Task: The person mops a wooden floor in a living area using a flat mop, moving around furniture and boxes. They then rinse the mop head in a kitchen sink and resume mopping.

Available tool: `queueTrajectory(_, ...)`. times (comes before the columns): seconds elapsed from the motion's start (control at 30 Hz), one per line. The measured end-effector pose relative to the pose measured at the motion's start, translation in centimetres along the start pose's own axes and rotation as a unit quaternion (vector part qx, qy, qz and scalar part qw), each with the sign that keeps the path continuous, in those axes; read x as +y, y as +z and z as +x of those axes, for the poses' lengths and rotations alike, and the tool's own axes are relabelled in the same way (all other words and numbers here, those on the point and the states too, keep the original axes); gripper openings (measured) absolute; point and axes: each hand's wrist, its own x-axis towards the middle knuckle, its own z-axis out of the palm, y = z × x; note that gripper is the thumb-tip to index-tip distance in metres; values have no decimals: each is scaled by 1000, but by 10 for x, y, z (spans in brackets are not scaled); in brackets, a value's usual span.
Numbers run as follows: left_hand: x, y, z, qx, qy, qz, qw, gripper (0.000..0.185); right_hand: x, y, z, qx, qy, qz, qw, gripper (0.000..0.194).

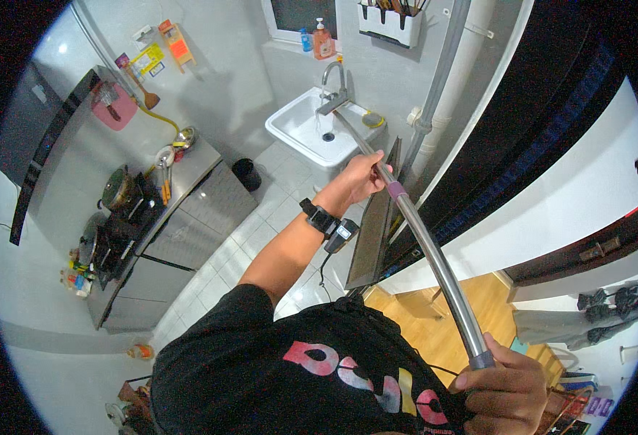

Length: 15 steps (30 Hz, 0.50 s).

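Note:
A long metal pole (433, 247) with a purple collar slants across the view, from the lower right up to the sink. My left hand (359, 176) is closed around its upper part, just above the collar. Down at the lower right, my right hand (506, 386) grips the pole's grey end. The pole's far end carries a narrow grey crosswise head (332, 104), which looks like a mop or squeegee head. That head is over the white sink (291, 133), under the curved metal faucet (334, 68). Water appears to run from the spout into the basin.
A yellow-edged scrubber (373, 119) lies on the sink's right ledge. Dark door panels (376, 234) stand right of my left arm. A black bin (246, 174) sits on the tiled floor (259, 223). At left, a counter (204, 157) holds a gas stove and pots (120, 187).

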Motion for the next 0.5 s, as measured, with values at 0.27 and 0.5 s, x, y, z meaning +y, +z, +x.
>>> queueTrajectory(0.27, -6, 4, -6, -5, 22, -20, 1000, 25, 0, -12, 3, -49, -35, 21, 998, 34)
queueTrajectory(0.5, -2, 10, -12, -29, 37, -62, 997, 30, -7, -17, 15, -70, -24, -9, 997, 33)
